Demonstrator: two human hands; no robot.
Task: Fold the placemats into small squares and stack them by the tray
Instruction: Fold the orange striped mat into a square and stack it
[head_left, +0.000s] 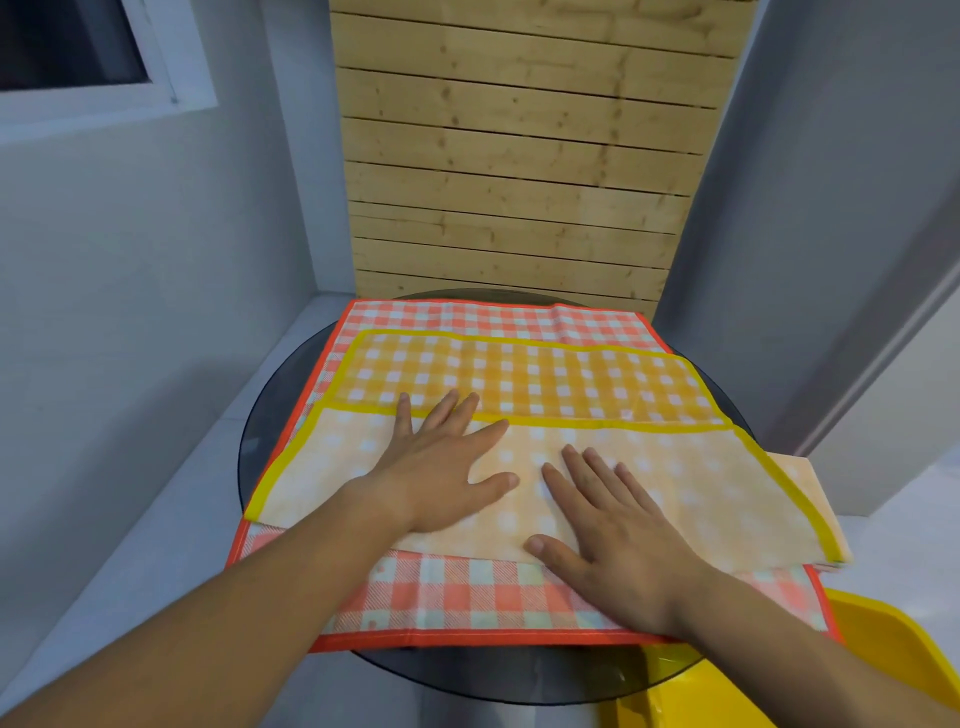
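Two placemats (498, 319) (519, 382), two hands (441, 478) (618, 535), one tray (893, 654)

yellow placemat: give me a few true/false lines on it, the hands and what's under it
1. Both the left hand and the right hand lie flat on the yellow placemat. True.
2. The yellow placemat lies straight on the glass table. False: it lies on the red placemat, which covers the table beneath it.
3. The near part of the yellow placemat is folded over, pale underside up. True.
4. The right hand pinches a corner of the red placemat. False: its fingers are straight and press on the yellow placemat's folded flap.
5. The red placemat is already folded into a small square. False: it lies spread out flat.
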